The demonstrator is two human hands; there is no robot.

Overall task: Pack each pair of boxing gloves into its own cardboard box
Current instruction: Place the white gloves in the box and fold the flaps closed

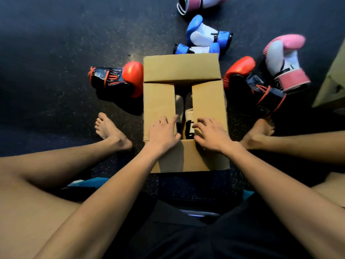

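Bare-limbed, wearing dark shorts

Showing bare arms, legs and feet; wearing black shorts (196,236), teal fabric (89,181) peeking out beside the shorts.

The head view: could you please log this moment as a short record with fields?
box: cardboard box on the dark floor, side flaps folded in, gap between them
inside: pale gloves seen through the gap
left hand: flat on the left flap
right hand: flat on the right flap
loose on floor: red gloves either side of the box, blue gloves beyond it, pink gloves to the right and at the top edge
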